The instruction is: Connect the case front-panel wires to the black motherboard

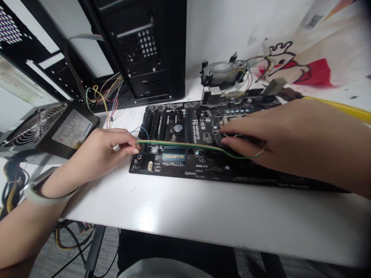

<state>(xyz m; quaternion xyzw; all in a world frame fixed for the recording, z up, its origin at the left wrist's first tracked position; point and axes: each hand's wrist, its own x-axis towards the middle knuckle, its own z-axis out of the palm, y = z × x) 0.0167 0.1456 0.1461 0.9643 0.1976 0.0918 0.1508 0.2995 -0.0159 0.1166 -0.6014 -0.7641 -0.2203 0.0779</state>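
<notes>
My left hand (113,144) is closed, thumb and finger pinching the end of a thin green and orange wire cable (185,144) at the left corner of a black Gigabyte motherboard (214,168). A thin blue wire (145,131) loops up beside those fingertips, which hide the wire ends. The cable stretches over the blue heatsink (174,154) to my right hand (261,135) and crosses by its thumb. Over the CPU socket area, my right hand has thumb and forefinger apart, with a small gap between them; its other fingers are largely hidden.
A black computer case (156,58) stands behind the board, with loose coloured wires (107,92) near its base. At left is a power supply (63,127). A CPU cooler (222,71) rests behind the board, near a printed bag (307,69). The white table's front edge (174,235) is close.
</notes>
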